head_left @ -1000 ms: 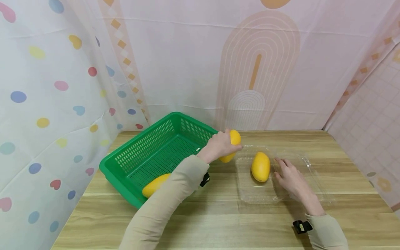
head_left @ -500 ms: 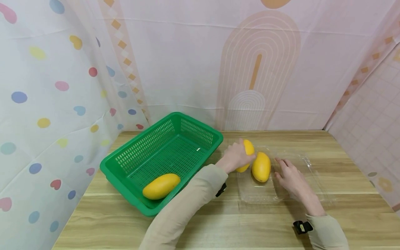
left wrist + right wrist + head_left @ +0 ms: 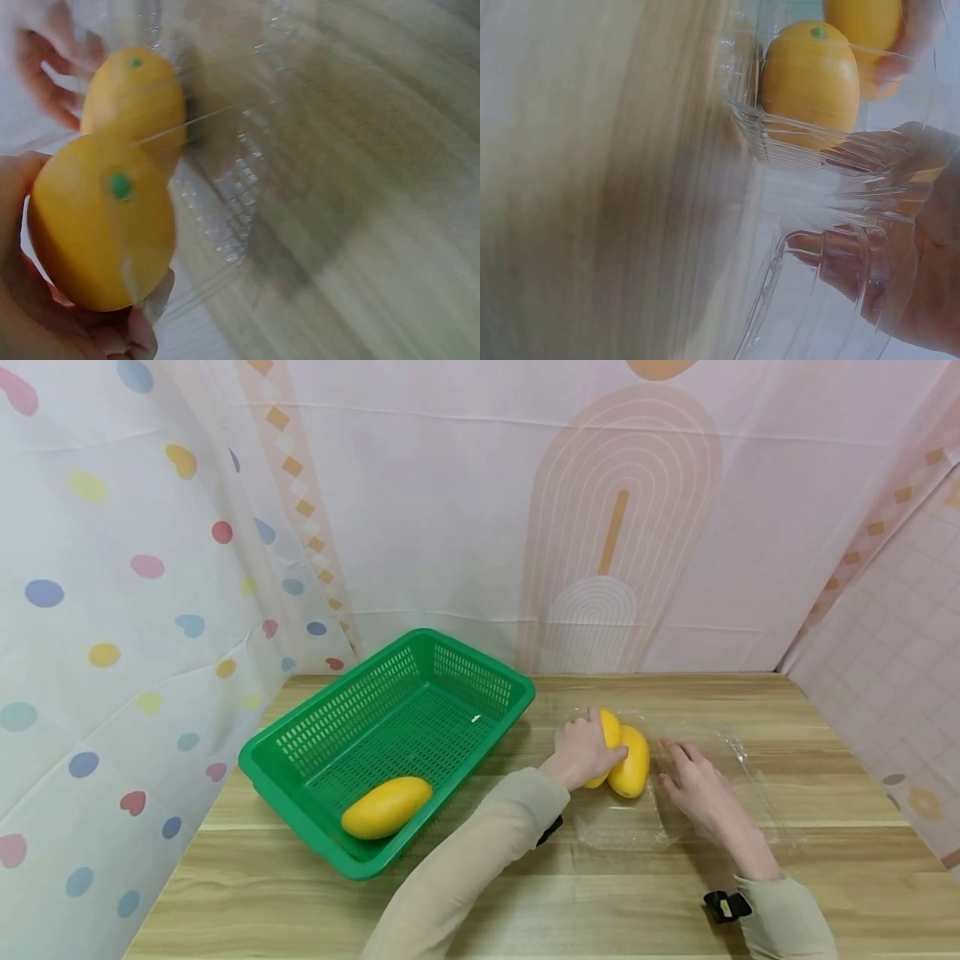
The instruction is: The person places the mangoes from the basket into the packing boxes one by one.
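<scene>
My left hand (image 3: 583, 752) grips a yellow mango (image 3: 101, 225) with a green stem spot, fingers and thumb around its sides. It is at the left part of a clear plastic clamshell box (image 3: 618, 837), close beside a second mango (image 3: 632, 764) that lies in the box. Part of the gripped mango is hidden by the hand in the head view. My right hand (image 3: 701, 789) rests on the box's other half, fingers loosely bent and fingertips near the fold. Through the clear plastic, the right wrist view shows this hand's fingers (image 3: 847, 259).
A green slotted basket (image 3: 258, 760) stands on the left of the wooden table (image 3: 517, 893), with another mango (image 3: 386, 807) in its near end. Patterned cloth (image 3: 435, 527) hangs behind the table and along both sides.
My left hand has carried its mango rightward from beside the basket to the box, next to the mango lying there. The right hand has stayed in place.
</scene>
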Demonstrator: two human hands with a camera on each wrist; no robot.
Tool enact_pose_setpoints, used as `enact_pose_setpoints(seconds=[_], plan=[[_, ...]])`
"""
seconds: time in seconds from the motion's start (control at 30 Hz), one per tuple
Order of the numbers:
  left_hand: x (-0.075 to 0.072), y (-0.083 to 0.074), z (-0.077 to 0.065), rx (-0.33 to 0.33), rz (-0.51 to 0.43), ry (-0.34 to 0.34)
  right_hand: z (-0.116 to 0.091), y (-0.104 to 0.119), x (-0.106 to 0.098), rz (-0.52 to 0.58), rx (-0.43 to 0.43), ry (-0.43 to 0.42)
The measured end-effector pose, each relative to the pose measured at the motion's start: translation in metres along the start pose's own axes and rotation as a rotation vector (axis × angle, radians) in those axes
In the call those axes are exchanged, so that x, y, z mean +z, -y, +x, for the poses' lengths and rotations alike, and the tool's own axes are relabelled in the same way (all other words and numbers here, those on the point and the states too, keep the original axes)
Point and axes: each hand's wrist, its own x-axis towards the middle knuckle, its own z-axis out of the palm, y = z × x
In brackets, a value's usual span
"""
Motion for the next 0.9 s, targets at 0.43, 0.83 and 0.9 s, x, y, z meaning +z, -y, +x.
enact_pose_setpoints(seconds=[0.43,0.83,0.9], plan=[[0.011,0.002,0.002,0.029,0.146,-0.040,0.000,-0.001,0.001,0.008,-0.008,-0.003],[-0.003,0.010,0.001,0.160,0.162,-0.071,0.000,-0.001,0.001,0.008,-0.008,0.012],[-0.006,0.010,0.000,0.177,0.151,-0.069,0.000,-0.001,0.001,0.009,-0.007,0.011]])
